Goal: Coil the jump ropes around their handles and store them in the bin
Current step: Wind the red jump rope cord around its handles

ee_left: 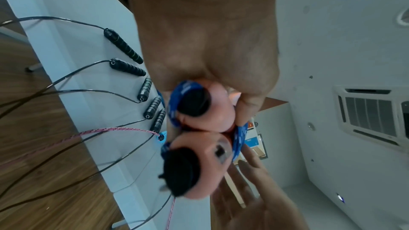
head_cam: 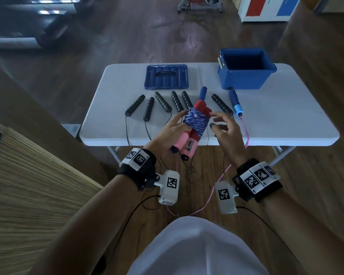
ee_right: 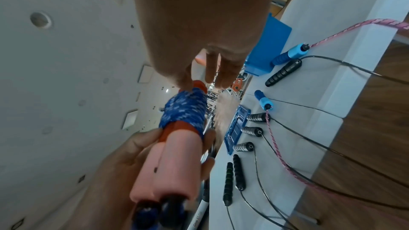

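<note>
Pink handles (head_cam: 184,143) of a jump rope sit side by side in the left hand (head_cam: 172,129), whose fingers curl round them just below a thick coil of blue rope (head_cam: 196,121) wound about their red middle. That bundle is held tilted in the air above the near edge of the white table (head_cam: 286,124), between the two hands. Just beside the coil, the right hand (head_cam: 225,129) hovers with fingers spread and loosely bent; whether its fingertips touch the rope cannot be told.

Beyond the hands, black handles (head_cam: 134,105) lie in a row on the table, their thin black cords (head_cam: 127,128) trailing over the near edge. Past the right hand lies a blue handle (head_cam: 235,103) with a pink cord (head_cam: 245,129) running down toward the floor, and a second blue handle (head_cam: 203,93) shows behind the bundle. Farther off on the right stands the open blue bin (head_cam: 245,80); its lid (head_cam: 166,77) lies flat beyond the left hand.
</note>
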